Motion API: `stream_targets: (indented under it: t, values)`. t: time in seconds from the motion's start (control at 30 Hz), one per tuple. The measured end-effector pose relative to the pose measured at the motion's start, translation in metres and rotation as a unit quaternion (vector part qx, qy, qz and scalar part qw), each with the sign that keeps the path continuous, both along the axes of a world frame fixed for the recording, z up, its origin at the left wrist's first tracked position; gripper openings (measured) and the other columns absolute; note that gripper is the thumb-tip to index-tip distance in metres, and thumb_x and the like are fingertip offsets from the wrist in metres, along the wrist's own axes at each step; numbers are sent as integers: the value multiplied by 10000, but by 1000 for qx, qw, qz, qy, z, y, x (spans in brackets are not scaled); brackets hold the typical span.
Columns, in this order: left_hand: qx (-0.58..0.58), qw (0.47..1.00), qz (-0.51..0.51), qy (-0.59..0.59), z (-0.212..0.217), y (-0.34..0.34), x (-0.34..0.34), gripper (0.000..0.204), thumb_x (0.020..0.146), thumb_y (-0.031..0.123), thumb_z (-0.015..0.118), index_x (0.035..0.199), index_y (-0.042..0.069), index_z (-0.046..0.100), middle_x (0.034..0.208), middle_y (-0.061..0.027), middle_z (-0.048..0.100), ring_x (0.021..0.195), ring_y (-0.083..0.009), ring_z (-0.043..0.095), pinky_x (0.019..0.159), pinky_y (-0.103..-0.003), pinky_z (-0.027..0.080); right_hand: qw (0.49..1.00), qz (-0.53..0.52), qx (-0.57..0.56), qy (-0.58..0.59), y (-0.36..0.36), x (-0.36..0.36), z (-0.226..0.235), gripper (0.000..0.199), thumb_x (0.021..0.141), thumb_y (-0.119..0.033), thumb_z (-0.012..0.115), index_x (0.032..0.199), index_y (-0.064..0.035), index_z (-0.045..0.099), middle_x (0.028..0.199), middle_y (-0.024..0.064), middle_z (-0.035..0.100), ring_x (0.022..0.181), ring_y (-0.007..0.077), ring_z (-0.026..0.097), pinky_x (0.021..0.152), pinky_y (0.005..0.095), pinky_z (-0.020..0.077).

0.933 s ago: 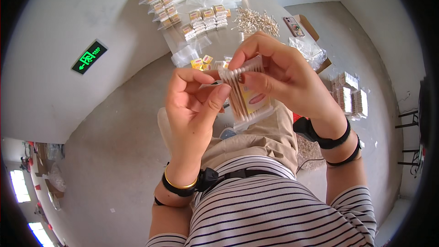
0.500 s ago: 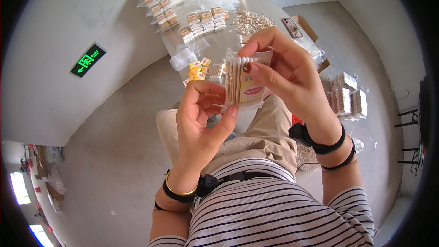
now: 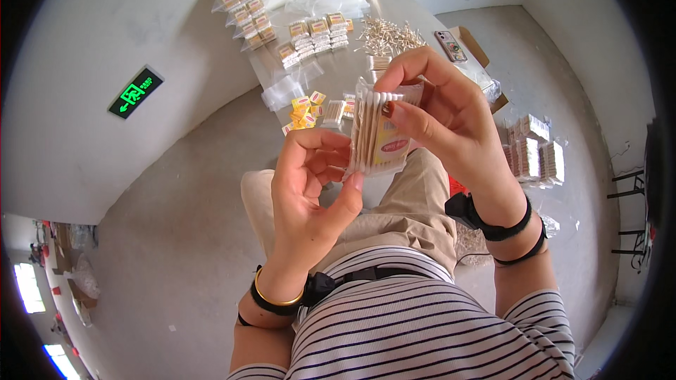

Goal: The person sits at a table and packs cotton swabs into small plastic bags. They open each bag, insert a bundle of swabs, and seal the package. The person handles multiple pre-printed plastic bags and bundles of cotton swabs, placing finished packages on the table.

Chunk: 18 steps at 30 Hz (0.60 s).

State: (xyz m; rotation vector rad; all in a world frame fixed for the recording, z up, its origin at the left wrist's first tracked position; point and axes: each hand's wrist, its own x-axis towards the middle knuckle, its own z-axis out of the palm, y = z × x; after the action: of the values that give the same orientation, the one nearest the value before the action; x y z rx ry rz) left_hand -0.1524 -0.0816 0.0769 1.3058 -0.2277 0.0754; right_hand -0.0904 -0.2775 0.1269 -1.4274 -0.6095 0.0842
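Packet of cotton swabs (image 3: pixel 367 137): clear, crinkled film; slim tan sticks in a row, rounded white tips; yellow printed card (image 3: pixel 396 145) inside. Location: raised above the lap (image 3: pixel 422 204), between both hands. Left hand (image 3: pixel 310 186): thumb and fingers pinching the lower left edge. Right hand (image 3: pixel 451 112): thumb and forefinger pinching the top, in front of the upper right part. Beyond, on smooth grey table (image 3: pixel 341 70): small yellow cards (image 3: pixel 303 112), scattered; boxy swab bundle (image 3: pixel 333 114); tangled heap of loose swabs (image 3: pixel 389 35); stacked packets (image 3: pixel 318 32); flat phone (image 3: pixel 451 46). Farther right: piled bundles (image 3: pixel 535 153).
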Motion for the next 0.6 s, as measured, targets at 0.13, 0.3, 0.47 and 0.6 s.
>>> stream_targets:
  t: [0.13,0.3,0.47,0.6]
  values:
    - [66,996,51,-18,1,-7,0,418,856,-42,712,1223,22,521,1093,-64,648,976,-130,666,867,-281,532,997,-32,-48,-57,0,3,-3,187,967,-46,672,1131,14,604,1094,32,559,1015,90,585,882,246,502]
    - [116,986,63,-103,7,-9,2,437,848,-11,726,1249,23,554,1068,-67,668,924,-145,693,779,-276,545,997,-44,-24,-66,4,3,-6,131,932,-7,677,1056,16,643,1068,32,548,962,99,620,814,243,538]
    - [213,951,78,-210,34,9,28,239,866,13,720,1093,36,649,1001,-40,688,850,-116,704,715,-258,550,998,28,-43,-23,2,-3,1,172,935,-59,708,1074,2,630,1087,38,554,1017,107,582,868,247,500]
    - [204,966,-13,-159,42,19,30,193,857,4,714,1023,27,617,959,-20,667,797,-96,694,697,-242,554,996,59,-55,-26,1,-3,-1,180,913,-46,721,1066,-9,634,1077,43,559,1038,129,565,897,273,482]
